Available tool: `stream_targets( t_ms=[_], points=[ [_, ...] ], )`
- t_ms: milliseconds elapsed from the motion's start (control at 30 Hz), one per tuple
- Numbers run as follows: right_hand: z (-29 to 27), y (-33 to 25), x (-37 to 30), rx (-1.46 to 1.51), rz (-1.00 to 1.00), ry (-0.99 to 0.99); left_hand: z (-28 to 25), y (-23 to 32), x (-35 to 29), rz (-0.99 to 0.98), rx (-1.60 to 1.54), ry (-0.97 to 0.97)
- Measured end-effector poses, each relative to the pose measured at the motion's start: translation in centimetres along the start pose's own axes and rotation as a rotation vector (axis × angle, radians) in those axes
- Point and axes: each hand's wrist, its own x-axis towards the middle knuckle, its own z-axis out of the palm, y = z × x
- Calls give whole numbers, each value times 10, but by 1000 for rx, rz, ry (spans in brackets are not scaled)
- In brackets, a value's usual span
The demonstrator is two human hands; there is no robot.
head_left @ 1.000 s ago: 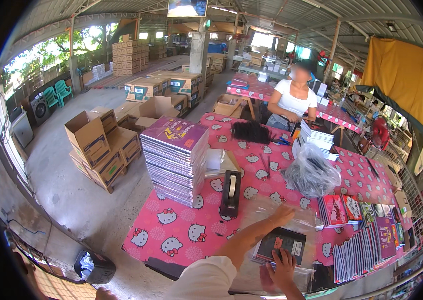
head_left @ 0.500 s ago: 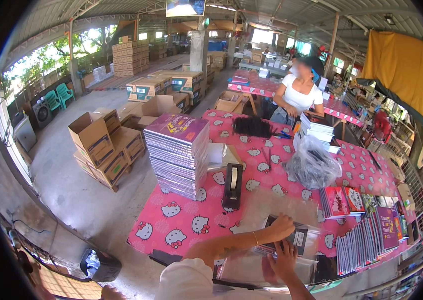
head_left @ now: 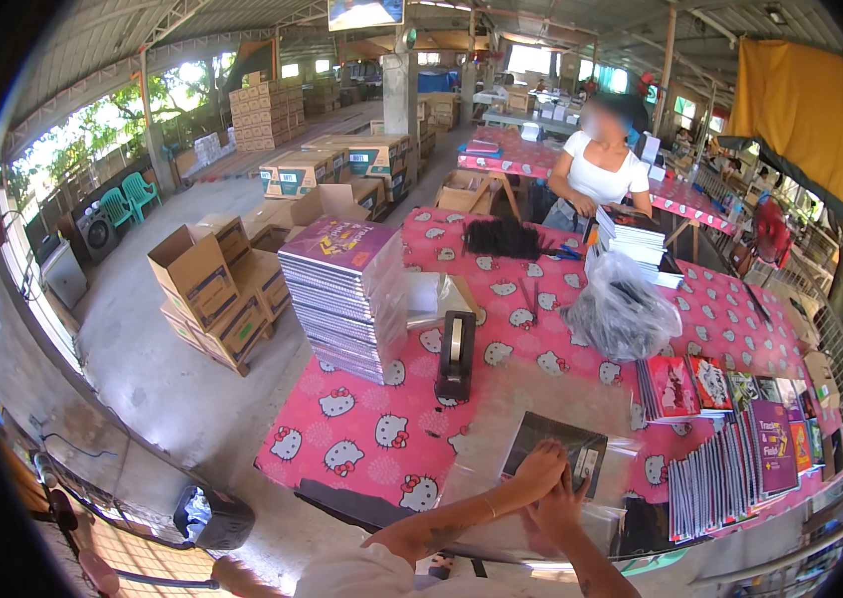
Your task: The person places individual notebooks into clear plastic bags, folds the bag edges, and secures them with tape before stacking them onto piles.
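A dark flat booklet (head_left: 551,431) with a pale label strip lies on clear plastic sleeves (head_left: 491,399) at the near edge of the table. My left hand (head_left: 539,468) rests over its lower part, fingers bent and drawn together; what they pinch, if anything, is hidden. Right beside it, my right hand (head_left: 558,506) lies with fingers stretched toward the booklet's label. The two hands nearly touch. Just beyond the sleeves stands a black tape dispenser (head_left: 456,357).
A tall stack of spiral notebooks (head_left: 337,299) stands left on the pink table cover (head_left: 341,429). More notebooks (head_left: 720,478) lie at the right, near a filled plastic bag (head_left: 623,309). Across the table a person (head_left: 601,174) handles a stack of books (head_left: 631,244). Cardboard boxes (head_left: 207,289) sit on the floor.
My left hand has moved down and left across the booklet, uncovering more of its upper part. My right hand has drawn closer beside it. The view has shifted slightly.
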Motion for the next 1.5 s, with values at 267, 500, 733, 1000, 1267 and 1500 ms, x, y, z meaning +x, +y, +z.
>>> stream_targets(
  t_ms=[267,500,733,1000,1267,1500],
  points=[
    [39,70,4,693,113,43,-40,-8,17,-181,-511,-319],
    [-87,12,7,-45,5,163,6,-9,-10,76,66,-19],
    [-42,64,6,-120,-113,4,-37,-4,-20,135,93,-102],
    [-53,49,12,-71,-123,-18,-73,-172,-42,-910,-12,483],
    [-51,55,9,-87,-128,8,-75,-227,-18,-1198,-1011,430],
    [-61,49,10,-7,-134,42,-6,-234,-46,-781,-845,936]
  ],
)
